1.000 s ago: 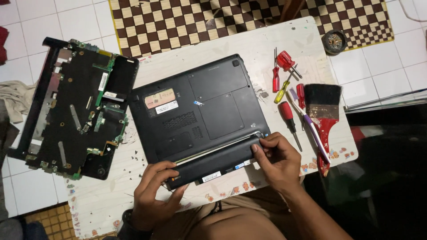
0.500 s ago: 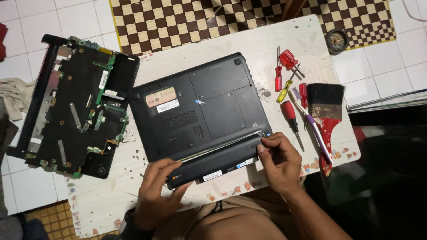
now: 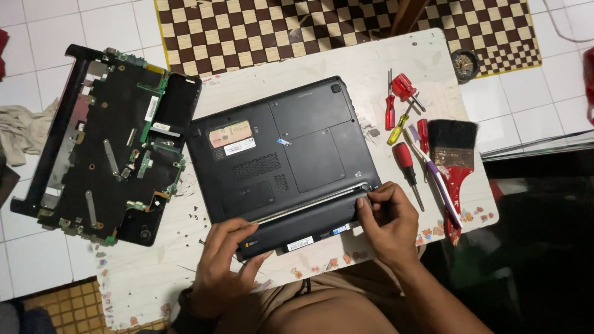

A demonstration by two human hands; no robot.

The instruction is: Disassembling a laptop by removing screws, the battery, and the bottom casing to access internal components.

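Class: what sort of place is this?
Probably a home repair spot on a tiled floor: an upturned black laptop, a stripped black laptop chassis with bare circuit boards and red-handled screwdrivers lie there.

An opened laptop chassis (image 3: 105,142) with exposed green circuit boards lay at the left end of the low white table (image 3: 408,62), overhanging its edge. At the right end lay 4 red-handled screwdrivers (image 3: 405,162), 1 yellow-handled screwdriver (image 3: 399,130) and a black-bristled brush (image 3: 453,162) with a red handle. A checkered mat (image 3: 272,28) covered the tiled floor beyond the table, a small round tin (image 3: 464,62) sat on it, and a crumpled cloth (image 3: 18,130) lay at far left.
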